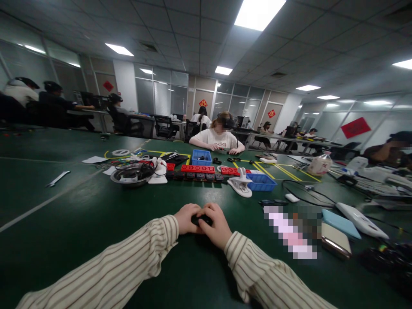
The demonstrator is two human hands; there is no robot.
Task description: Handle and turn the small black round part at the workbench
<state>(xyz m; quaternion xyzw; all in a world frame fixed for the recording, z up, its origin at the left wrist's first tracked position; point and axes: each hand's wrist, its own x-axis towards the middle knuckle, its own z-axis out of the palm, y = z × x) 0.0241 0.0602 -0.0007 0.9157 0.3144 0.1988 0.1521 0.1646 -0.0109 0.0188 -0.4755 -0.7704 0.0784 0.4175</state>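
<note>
Two hands (187,219) (216,224), one black object (204,220), two blue bins (202,162) (263,183).

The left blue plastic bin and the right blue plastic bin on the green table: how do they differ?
The left blue plastic bin stands farther away and looks smaller than the right blue plastic bin. A white plastic clip partly hides the right bin, not the left. Both are open-topped.

The left hand (187,219) and right hand (216,223) partly hide a small black object (206,219), too covered to identify.
</note>
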